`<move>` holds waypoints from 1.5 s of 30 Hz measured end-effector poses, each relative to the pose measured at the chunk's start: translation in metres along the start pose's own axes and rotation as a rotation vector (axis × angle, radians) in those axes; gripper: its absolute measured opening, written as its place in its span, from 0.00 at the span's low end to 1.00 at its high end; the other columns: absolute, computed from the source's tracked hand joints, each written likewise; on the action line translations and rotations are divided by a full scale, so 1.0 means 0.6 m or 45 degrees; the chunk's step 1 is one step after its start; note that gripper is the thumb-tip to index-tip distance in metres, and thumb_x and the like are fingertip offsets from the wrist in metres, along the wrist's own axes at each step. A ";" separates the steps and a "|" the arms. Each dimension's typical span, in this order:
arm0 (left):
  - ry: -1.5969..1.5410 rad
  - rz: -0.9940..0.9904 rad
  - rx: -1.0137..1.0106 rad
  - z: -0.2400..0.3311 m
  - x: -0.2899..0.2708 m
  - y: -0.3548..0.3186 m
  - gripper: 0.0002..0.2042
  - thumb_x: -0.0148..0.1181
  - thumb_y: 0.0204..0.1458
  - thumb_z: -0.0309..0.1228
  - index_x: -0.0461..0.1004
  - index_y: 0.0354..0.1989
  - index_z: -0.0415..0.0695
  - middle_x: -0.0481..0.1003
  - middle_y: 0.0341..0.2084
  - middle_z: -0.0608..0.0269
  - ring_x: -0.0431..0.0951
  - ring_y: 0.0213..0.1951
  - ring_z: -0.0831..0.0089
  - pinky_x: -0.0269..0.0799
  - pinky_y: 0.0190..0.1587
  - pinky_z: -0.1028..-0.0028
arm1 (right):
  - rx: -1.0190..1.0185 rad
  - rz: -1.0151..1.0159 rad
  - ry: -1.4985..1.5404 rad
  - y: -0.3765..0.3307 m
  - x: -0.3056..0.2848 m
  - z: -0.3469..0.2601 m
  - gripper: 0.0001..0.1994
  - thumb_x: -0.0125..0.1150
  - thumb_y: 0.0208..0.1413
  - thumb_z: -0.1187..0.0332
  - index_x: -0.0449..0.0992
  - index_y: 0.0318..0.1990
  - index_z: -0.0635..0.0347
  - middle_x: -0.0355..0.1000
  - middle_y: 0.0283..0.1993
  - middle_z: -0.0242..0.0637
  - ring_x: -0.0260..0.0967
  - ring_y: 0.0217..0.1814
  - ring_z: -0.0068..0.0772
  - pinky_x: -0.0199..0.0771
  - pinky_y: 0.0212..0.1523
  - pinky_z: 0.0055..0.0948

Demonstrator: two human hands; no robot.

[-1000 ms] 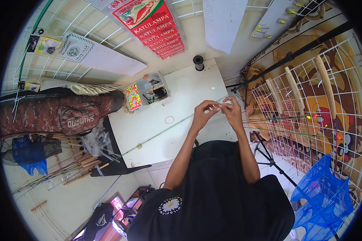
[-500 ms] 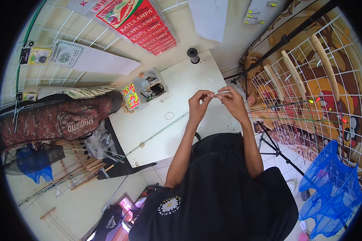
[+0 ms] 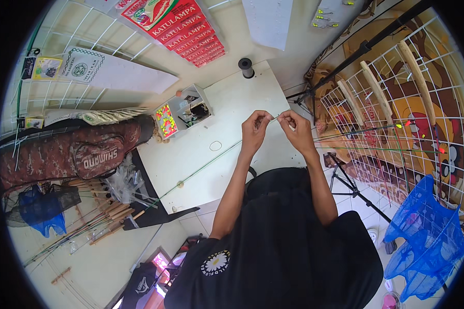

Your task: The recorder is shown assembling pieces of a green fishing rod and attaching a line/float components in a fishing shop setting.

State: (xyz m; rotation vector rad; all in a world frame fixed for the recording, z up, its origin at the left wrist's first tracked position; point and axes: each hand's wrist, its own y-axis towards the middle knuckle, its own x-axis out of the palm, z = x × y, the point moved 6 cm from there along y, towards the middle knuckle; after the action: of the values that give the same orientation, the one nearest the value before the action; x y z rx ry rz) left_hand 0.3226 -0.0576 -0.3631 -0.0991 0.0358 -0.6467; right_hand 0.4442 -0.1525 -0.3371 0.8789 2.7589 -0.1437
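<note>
Green rod (image 3: 209, 164) slants over the white table (image 3: 232, 105), pinched by the left hand (image 3: 255, 131), which hides part of it, and the right hand (image 3: 297, 131). Beyond are 1 thin loop (image 3: 215, 150), 1 divided box (image 3: 178, 110) and 1 dark spool (image 3: 246, 66).

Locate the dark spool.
Head view: the dark spool stands on the white table near its far edge, beyond the person's left hand and to the right of the compartmented box.
</note>
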 end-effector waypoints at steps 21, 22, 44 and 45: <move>0.069 -0.145 -0.093 -0.020 -0.054 -0.030 0.06 0.60 0.58 0.30 0.75 0.36 0.40 0.75 0.29 0.70 0.71 0.33 0.83 0.67 0.37 0.80 | 0.031 -0.099 -0.140 -0.013 0.045 0.010 0.05 0.64 0.55 0.68 0.76 0.34 0.60 0.47 0.17 0.25 0.44 0.20 0.18 0.49 0.23 0.25; 0.115 -0.096 -0.073 -0.017 -0.069 -0.030 0.05 0.60 0.57 0.29 0.75 0.37 0.40 0.75 0.30 0.70 0.72 0.33 0.83 0.67 0.37 0.80 | 0.047 -0.104 -0.143 -0.013 0.047 0.012 0.05 0.63 0.55 0.69 0.75 0.34 0.60 0.50 0.17 0.26 0.46 0.20 0.19 0.51 0.24 0.25; 1.271 0.904 -0.034 -0.081 -0.599 0.000 0.09 0.60 0.50 0.26 0.80 0.39 0.45 0.78 0.38 0.52 0.79 0.38 0.53 0.74 0.43 0.61 | -0.012 0.039 -0.379 -0.020 0.041 0.016 0.06 0.66 0.53 0.68 0.78 0.33 0.59 0.50 0.16 0.29 0.50 0.22 0.25 0.53 0.26 0.30; 1.298 0.899 -0.153 -0.086 -0.589 0.005 0.09 0.60 0.50 0.27 0.81 0.40 0.46 0.78 0.39 0.53 0.79 0.39 0.54 0.74 0.44 0.60 | -0.022 0.043 -0.381 -0.022 0.038 0.015 0.06 0.66 0.53 0.68 0.78 0.33 0.60 0.49 0.15 0.28 0.50 0.22 0.25 0.53 0.26 0.30</move>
State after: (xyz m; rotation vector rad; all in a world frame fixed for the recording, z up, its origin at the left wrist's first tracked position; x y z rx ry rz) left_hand 0.0390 0.1539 -0.4137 0.1352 1.0488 0.0686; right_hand 0.4205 -0.1520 -0.3513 0.8245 2.4639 -0.2248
